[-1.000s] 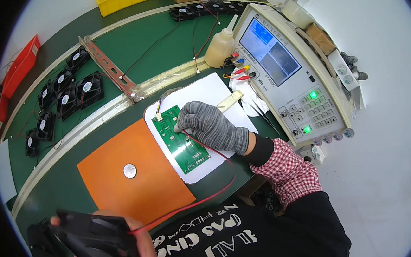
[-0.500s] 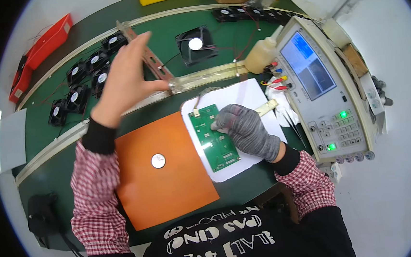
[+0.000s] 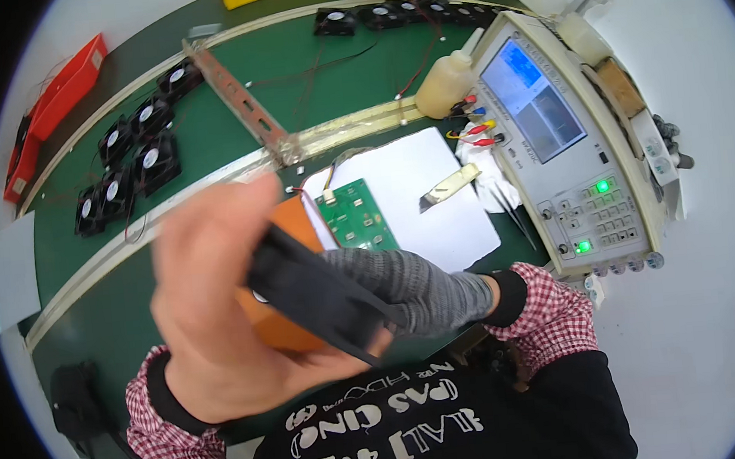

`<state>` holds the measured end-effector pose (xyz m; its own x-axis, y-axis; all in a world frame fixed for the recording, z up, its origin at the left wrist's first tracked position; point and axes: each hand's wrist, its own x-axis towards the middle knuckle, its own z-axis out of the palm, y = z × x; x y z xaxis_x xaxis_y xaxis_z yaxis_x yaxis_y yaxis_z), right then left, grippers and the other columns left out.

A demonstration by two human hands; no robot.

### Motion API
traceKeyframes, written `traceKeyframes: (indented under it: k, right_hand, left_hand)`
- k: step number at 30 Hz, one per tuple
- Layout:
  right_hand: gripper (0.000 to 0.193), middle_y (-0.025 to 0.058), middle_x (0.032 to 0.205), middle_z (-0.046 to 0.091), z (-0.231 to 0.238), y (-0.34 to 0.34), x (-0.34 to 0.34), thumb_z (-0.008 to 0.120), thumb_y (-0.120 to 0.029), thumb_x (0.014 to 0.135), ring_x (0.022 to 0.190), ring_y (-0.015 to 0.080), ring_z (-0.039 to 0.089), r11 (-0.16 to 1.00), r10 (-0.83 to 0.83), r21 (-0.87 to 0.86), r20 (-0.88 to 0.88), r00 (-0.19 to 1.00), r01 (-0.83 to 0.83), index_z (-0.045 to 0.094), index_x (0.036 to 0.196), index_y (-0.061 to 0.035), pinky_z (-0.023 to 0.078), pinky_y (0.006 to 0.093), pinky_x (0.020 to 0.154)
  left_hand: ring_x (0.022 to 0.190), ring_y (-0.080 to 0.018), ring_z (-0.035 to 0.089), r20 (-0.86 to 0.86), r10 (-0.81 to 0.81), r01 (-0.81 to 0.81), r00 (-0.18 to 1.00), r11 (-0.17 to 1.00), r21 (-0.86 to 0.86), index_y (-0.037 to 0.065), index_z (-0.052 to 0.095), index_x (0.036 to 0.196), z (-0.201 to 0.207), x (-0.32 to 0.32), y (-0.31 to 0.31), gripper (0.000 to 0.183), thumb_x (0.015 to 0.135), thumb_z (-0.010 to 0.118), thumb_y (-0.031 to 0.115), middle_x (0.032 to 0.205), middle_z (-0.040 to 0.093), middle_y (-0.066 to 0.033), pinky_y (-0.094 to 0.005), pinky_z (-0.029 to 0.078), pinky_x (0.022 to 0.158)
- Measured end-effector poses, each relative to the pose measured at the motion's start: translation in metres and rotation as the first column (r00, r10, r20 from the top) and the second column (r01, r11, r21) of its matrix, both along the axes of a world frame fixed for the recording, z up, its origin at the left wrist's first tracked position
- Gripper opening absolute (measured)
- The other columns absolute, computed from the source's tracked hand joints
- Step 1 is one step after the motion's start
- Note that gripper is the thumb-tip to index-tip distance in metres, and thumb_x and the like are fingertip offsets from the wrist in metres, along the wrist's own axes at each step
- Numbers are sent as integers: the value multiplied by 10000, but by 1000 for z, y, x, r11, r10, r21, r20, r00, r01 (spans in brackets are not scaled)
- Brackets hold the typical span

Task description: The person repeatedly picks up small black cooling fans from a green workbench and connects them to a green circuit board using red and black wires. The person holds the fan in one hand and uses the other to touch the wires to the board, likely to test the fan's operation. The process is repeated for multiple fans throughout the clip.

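The bare left hand is raised close to the camera, fingers curled round a black square fan, gripping it by its edge above the orange mat on the green desk. The gloved right hand lies flat beside it, fingers together, pressing on the lower end of the green circuit board that rests on the white sheet; it grasps nothing. To do this well, I judge the fan should come down slowly and level, its lead kept free of the board, while the right hand keeps the board from sliding. Half a second ago the left hand was stretched out, open, over the row of fans at the far left of the desk, and held nothing; now it has come back toward the body with a fan in it. The right hand has stayed on the board, and the grey test instrument shows its green lamps as before
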<state>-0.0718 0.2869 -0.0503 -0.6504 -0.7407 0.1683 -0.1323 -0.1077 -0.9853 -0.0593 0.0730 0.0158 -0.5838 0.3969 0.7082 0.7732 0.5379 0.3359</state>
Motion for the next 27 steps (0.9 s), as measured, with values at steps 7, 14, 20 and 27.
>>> traceKeyframes:
  k: [7, 14, 20, 27]
  right_hand:
    - [307, 41, 879, 616, -17, 16, 17, 535, -224, 1021, 735, 79, 559, 990, -6, 134, 272, 962, -32, 598, 1244, -22, 483, 256, 693]
    - [349, 63, 923, 659, -21, 27, 28, 594, -181, 986, 896, 173, 633, 937, -8, 347, 157, 988, -47, 589, 1308, -48, 508, 325, 843]
    - [419, 140, 1193, 632, 2, 45, 24, 642, -135, 920, 1132, 309, 601, 945, 201, 316, -360, 911, -84, 590, 1332, -79, 461, 394, 1012]
    - [373, 149, 1146, 625, -13, 101, -37, 672, -34, 787, 1124, 348, 565, 452, 49, 346, -930, 365, 822, 674, 1156, -82, 452, 421, 997]
  left_hand:
    - [762, -67, 417, 711, -46, -319, 701, 872, 372, 38, 547, 1063, -56, -16, -51, 308, 1050, 455, 331, 808, 448, 19, -225, 375, 680]
    - [783, -48, 488, 771, -203, -307, 603, 833, 460, 36, 528, 1096, -79, -2, -55, 368, 1078, 368, 366, 858, 527, -1, -207, 418, 701]
    - [842, -39, 464, 807, -253, -248, 534, 866, 435, 45, 544, 1086, -80, 7, -56, 295, 1071, 387, 294, 933, 502, 18, -206, 399, 752]
    - [1034, -160, 557, 863, -284, -276, 418, 865, 418, 16, 443, 1250, -86, 54, -49, 352, 966, 597, 154, 1127, 518, -87, -366, 475, 952]
